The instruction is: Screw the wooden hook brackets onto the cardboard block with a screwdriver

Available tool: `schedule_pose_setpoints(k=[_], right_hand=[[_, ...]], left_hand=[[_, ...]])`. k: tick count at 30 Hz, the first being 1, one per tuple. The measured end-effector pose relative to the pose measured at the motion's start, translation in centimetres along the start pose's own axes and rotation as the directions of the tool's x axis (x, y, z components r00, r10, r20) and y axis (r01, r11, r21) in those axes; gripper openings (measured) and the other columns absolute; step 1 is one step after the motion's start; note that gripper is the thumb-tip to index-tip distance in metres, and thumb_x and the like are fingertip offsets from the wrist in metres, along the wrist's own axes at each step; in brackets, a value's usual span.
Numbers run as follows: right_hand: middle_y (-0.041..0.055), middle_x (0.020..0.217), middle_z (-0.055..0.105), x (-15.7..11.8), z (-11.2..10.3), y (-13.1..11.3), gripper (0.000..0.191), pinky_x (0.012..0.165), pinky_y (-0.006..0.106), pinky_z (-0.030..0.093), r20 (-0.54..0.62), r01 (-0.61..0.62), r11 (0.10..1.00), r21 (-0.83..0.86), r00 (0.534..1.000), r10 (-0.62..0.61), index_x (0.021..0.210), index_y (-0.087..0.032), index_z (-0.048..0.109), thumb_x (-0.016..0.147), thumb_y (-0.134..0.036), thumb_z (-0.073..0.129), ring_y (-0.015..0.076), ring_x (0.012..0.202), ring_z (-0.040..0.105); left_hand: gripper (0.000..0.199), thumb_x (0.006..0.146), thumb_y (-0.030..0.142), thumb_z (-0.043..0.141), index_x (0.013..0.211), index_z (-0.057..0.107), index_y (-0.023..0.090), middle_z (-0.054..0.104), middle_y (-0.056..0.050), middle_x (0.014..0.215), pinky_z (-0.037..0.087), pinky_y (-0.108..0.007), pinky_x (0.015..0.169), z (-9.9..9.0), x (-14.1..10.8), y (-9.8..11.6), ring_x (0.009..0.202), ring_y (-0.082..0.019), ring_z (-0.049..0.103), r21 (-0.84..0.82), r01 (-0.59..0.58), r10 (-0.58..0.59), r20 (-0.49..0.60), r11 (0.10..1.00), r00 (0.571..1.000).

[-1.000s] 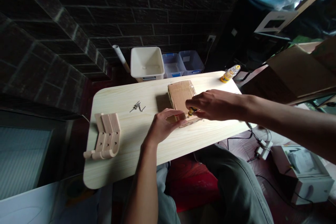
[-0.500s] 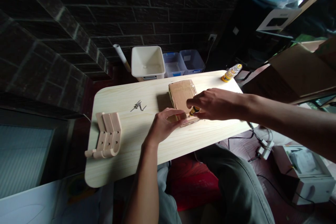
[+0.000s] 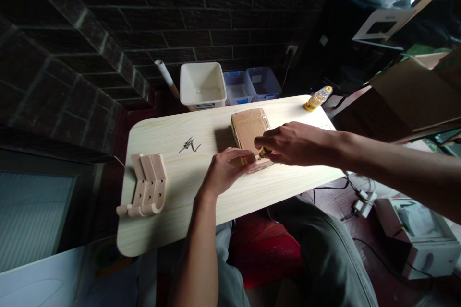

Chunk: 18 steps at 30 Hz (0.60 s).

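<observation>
My right hand (image 3: 283,144) is closed around a short yellow-and-black screwdriver (image 3: 265,152), its tip pointing down and left near the front end of a brown cardboard box (image 3: 250,127). My left hand (image 3: 226,168) is curled at the box's near-left corner, thumb and fingers pinched around a small brownish piece whose shape the fingers mostly hide. Left of the hands, a small pile of dark screws (image 3: 189,144) lies on the pale wooden table (image 3: 201,187). Several wooden hooks (image 3: 149,184) with drilled holes sit side by side at the table's left end.
A clear container with yellow ends (image 3: 318,99) stands at the far right corner. Beyond the table are a white bin (image 3: 202,84) and two bluish plastic bins (image 3: 262,84). Cables and a power strip (image 3: 363,204) lie on the floor to the right.
My right hand and the screwdriver have shifted very slightly, with a small turn of the wrist. My left hand keeps its place at the box corner.
</observation>
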State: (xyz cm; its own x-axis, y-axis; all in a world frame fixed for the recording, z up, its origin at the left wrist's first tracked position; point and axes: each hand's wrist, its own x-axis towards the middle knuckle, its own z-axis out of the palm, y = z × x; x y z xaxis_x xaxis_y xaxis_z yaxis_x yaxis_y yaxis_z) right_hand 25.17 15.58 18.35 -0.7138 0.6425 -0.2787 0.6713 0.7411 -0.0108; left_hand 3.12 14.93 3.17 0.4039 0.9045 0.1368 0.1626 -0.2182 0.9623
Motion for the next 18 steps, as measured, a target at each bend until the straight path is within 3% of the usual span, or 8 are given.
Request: schedule_pose_setpoints(k=[7,14,18], right_hand=[[0.0096,0.092,0.074,0.01,-0.2,-0.25,0.021,0.057,0.034,0.029,0.032,-0.055,0.998,0.013,0.998,0.054,0.112,-0.013,0.064,0.109,-0.025,0.047,0.0177,0.067,0.063],[0.0104,0.105,0.074,-0.33,0.1,-0.47,0.027,0.056,0.032,0.025,0.009,-0.035,0.999,-0.001,0.999,0.035,0.128,-0.014,0.06,0.105,-0.027,0.055,0.0189,0.077,0.067],[0.0087,0.102,0.073,-0.38,0.22,-0.43,0.02,0.056,0.032,0.025,-0.005,-0.04,0.999,0.019,0.999,0.041,0.12,-0.015,0.064,0.107,-0.024,0.051,0.0168,0.072,0.065]], left_hand=[[0.033,0.079,0.041,0.089,0.107,0.082,0.025,0.08,-0.007,0.106,0.058,-0.037,0.093,0.02,-0.07,-0.02,0.101,-0.024,0.075,-0.002,0.018,-0.018,0.004,1.0,1.0],[0.033,0.079,0.041,0.089,0.107,0.082,0.025,0.08,-0.006,0.104,0.059,-0.037,0.092,-0.02,-0.01,0.06,0.098,-0.023,0.075,0.01,-0.012,0.012,-0.002,1.0,1.0],[0.034,0.079,0.042,0.089,0.107,0.081,0.024,0.08,-0.008,0.107,0.059,-0.039,0.094,-0.04,0.03,-0.19,0.101,-0.025,0.075,0.012,-0.013,0.013,-0.001,1.0,1.0]])
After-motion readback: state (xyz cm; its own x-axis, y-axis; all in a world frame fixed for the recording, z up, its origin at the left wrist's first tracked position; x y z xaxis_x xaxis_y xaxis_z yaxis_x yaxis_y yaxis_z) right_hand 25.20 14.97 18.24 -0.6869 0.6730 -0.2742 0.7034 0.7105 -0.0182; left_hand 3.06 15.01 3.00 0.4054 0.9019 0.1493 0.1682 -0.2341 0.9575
